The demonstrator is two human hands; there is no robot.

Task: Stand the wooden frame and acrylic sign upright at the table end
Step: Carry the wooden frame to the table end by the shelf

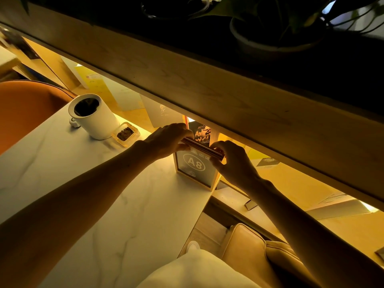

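— At the far end of the marble table point(87, 204), right under that long wooden shelf point(207, 96), is where everything is happening. Are you seeing it?

— I am. Both bare arms are reaching away from the person toward the table's far right corner. The white cylindrical bin point(94, 117) and the little glass dish point(125, 134) are sitting well off to the left, out of the way.

— And the wooden frame point(195, 171)?

— It is standing upright at that corner, its "A8" face turned back toward the person and its base on the marble. Its top edge is running from near left to far right.

— So what are the hands doing?

— The left hand point(166, 140) is pinching the left end of that top edge, and the right hand point(232, 161) is closing on the right end, fingers curled over it. Something thin and layered is lying along the top between them. I am guessing it is the acrylic sign point(202, 147), but the light is too dim to be sure.

— Which hand is nearer?

— They are about level, one at each end of the long axis. To my eye, any squaring-up is going to turn on both ends moving together.
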